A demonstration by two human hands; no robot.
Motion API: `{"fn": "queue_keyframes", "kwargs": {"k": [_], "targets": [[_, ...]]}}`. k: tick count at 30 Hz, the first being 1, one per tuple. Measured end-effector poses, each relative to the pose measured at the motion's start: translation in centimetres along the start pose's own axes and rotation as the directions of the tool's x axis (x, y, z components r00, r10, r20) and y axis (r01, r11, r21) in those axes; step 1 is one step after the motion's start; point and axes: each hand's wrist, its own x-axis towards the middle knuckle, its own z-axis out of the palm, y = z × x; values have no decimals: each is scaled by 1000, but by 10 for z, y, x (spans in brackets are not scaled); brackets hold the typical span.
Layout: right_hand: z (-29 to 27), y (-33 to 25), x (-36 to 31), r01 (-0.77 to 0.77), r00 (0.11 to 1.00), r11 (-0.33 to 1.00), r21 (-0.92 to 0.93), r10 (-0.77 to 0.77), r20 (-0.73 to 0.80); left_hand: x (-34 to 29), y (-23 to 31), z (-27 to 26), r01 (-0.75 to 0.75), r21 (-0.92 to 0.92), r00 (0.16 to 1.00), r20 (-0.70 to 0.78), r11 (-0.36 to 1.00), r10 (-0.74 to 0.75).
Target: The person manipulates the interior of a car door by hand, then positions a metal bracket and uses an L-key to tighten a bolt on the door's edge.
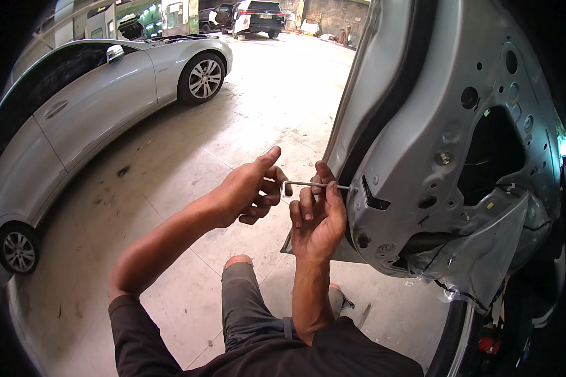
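A thin metal hex key (pixel 305 183), bent in an L at its left end, lies level across the fingers of my right hand (pixel 321 220). My right thumb and fingers pinch its long arm. Its far tip meets the edge of the bare grey car door (pixel 390 169), beside a dark slot (pixel 376 198). My left hand (pixel 255 188) is at the bent end, thumb raised and fingers loosely curled but apart. A left fingertip sits right by the short arm; whether it touches cannot be made out.
Clear plastic sheeting (pixel 478 245) and dark wiring hang from the lower part of the door. A silver car (pixel 107 100) stands to the left on the pale floor (pixel 170 251). Farther back is a dark parked vehicle (pixel 258 17). My knee (pixel 239 261) is below my hands.
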Motion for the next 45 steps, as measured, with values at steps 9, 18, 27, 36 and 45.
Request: {"fn": "queue_keyframes", "kwargs": {"k": [9,18,27,36,45], "targets": [[9,-6,-6,-109,981,994,-1,107,-161,6,-8,-1,-575,782,597,201,240,777],[-1,0,-10,-113,968,990,89,130,-216,-4,-20,1,-630,771,438,253,94,863],[-2,3,-9,-48,988,998,27,51,-146,-14,-15,21,-209,139,970,-94,968,223],[-7,6,-5,-29,997,999,21,30,-72,-14,-3,11,186,-265,964,234,946,-124],[4,0,-8,-29,991,998,-60,21,-133,20,-31,-9,-455,864,419,422,-216,804]]}}
